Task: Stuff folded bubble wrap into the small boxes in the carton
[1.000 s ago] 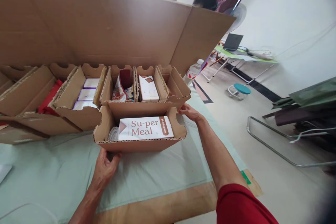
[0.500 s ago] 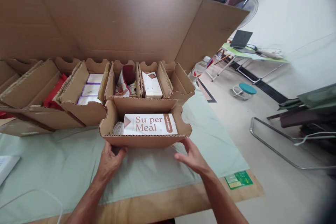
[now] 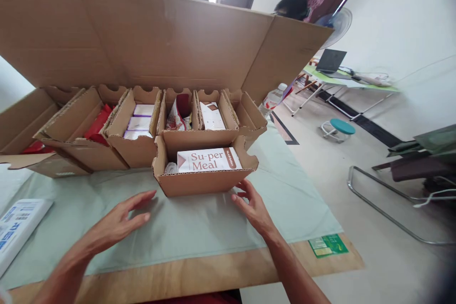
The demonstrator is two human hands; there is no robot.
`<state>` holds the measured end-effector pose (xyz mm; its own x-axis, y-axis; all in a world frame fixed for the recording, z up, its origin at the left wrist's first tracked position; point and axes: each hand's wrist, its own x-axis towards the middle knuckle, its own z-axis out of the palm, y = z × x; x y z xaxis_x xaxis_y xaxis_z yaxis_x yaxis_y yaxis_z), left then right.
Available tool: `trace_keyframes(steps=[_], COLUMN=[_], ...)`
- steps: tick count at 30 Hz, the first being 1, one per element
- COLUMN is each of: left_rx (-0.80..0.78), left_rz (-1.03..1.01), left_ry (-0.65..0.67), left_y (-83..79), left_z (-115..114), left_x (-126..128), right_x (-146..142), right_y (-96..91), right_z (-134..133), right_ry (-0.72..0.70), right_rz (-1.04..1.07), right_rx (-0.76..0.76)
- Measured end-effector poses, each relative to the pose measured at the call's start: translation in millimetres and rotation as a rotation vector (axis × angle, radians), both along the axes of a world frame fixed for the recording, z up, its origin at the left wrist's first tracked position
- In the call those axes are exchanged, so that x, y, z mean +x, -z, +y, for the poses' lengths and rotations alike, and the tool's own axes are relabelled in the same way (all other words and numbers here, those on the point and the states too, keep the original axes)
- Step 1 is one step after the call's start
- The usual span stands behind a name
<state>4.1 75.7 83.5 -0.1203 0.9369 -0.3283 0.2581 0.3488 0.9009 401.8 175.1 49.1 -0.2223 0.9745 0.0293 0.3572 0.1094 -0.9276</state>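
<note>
A small corrugated cardboard tray (image 3: 199, 183) stands on the pale green table cover (image 3: 199, 225), holding a white "Su-per Meal" box (image 3: 208, 159) and a clear wrapped item at its left end. My left hand (image 3: 119, 221) hovers open to the left of the tray, fingers stretched out, touching nothing. My right hand (image 3: 253, 206) is open just below the tray's right front corner, fingertips at or very near its wall. Behind the tray is a row of similar cardboard trays (image 3: 138, 147) with white, purple and red packets inside.
A big cardboard sheet (image 3: 160, 38) stands upright behind the trays. A white printed pack (image 3: 17, 225) lies at the table's left edge. A green sticker (image 3: 327, 245) sits on the wooden edge. To the right are floor, a folding table with a laptop (image 3: 331, 61), a teal stool (image 3: 338, 128); a person's head shows behind the cardboard.
My left hand has let go of the tray's front left corner and pulled back to the left, opening. My right hand has come from the far right corner to the near right corner.
</note>
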Motion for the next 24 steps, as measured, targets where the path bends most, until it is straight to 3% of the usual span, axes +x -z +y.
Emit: trace_keyframes(steps=[2,4,7,8,9,11,14,19,24], left_rx=[-0.121,-0.082,0.408,0.465,0.449,0.381,0.366,0.427,0.460], left_rz=[0.038,0.005,-0.186,-0.208,-0.205,-0.242,-0.268,-0.240,-0.234], left_ry=[0.027,-0.108,-0.600,-0.680,-0.651,-0.446,-0.241,-0.234,-0.263], left_y=[-19.7,-31.1,-21.1,-11.7,-1.1,19.1,35.5,36.5,38.9], left_z=[-12.0,-14.5,-3.2,2.5,8.2,18.2,27.9,37.1,32.5], left_x=[-32.2,-47.7,-23.6,-5.3,15.3,55.0,91.5,100.9,104.5], right_x=[6.2,8.6,3.1,-0.6,-4.7,-13.0,-23.8,-39.7,-46.8], right_y=[-1.7,-5.9,-11.4,-12.4,-12.9,-13.1,-12.1,-6.5,-6.9], right_z=[-5.7,-8.5,-6.1,-3.7,-0.7,6.0,14.9,19.3,5.7], right_ry=[0.012,0.033,0.059,0.058,0.051,0.027,-0.005,0.025,0.083], right_rz=[0.011,0.015,0.013,0.013,0.015,0.019,0.028,0.045,0.059], right_rx=[-0.040,-0.044,-0.011,0.003,0.017,0.041,0.063,0.066,0.094])
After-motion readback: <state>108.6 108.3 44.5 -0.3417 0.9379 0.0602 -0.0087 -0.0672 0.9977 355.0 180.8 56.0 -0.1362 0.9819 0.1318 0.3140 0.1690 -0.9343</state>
